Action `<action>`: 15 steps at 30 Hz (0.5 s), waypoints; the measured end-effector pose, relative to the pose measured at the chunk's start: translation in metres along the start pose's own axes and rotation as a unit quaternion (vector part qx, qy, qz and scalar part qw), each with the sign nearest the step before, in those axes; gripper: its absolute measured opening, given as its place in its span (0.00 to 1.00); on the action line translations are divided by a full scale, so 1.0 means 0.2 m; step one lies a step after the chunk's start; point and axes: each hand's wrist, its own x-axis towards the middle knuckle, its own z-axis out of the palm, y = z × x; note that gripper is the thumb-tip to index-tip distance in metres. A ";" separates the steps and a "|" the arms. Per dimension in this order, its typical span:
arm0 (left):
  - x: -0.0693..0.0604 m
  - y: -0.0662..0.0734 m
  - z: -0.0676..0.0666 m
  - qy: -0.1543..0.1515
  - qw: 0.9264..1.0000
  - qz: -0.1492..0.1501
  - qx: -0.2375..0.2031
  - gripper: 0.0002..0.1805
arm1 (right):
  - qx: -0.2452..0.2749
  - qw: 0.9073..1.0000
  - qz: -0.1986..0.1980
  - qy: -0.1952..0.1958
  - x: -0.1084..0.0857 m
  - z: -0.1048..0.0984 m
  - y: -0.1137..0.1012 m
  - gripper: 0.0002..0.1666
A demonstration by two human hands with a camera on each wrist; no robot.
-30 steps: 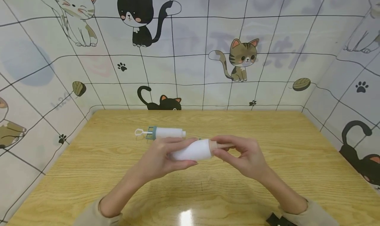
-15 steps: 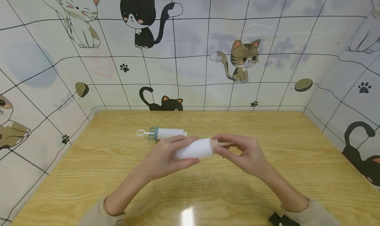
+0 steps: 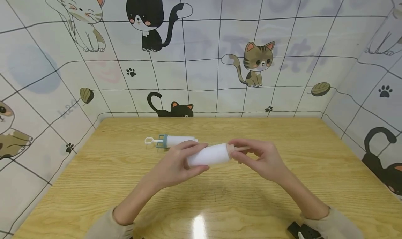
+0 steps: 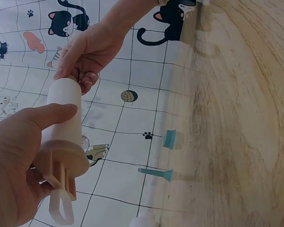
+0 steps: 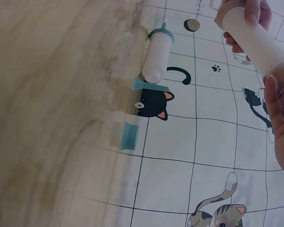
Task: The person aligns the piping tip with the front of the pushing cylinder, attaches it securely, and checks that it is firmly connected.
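A white cylinder [image 3: 209,155] is held in the air, tilted slightly up to the right, between both hands. My left hand [image 3: 176,165] grips its left part, thumb and fingers on opposite sides. In the left wrist view a beige slotted collar [image 4: 61,158] with a white loop [image 4: 61,207] shows at that end, beside the left hand [image 4: 19,161]. My right hand [image 3: 262,158] pinches the beige piece [image 3: 230,151] at the other end; a thin beige stem runs under its fingers. The right wrist view shows the cylinder [image 5: 255,40] with the right hand [image 5: 281,123] at its lower end.
Behind the left hand, a second white cylinder [image 3: 179,140] with a teal collar lies on the wooden table [image 3: 251,204]. A teal funnel-like piece [image 4: 156,173] and a small teal piece [image 4: 169,139] also stand there. Cat-patterned sheets surround the table.
The held cylinder and my right hand have shifted slightly right and up. Both hands keep their hold, and the second cylinder stays on the table.
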 end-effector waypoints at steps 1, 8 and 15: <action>0.00 0.00 0.00 -0.002 1.000 -0.001 -0.003 0.27 | 0.007 1.000 0.006 -0.001 -0.01 0.00 0.00 0.18; -0.01 -0.02 0.02 -0.008 1.000 -0.012 0.001 0.26 | 0.023 0.999 0.047 -0.004 -0.05 -0.04 0.02 0.19; -0.01 -0.03 0.03 -0.038 0.998 -0.047 0.022 0.25 | 0.001 0.993 0.111 -0.036 -0.07 -0.06 0.05 0.18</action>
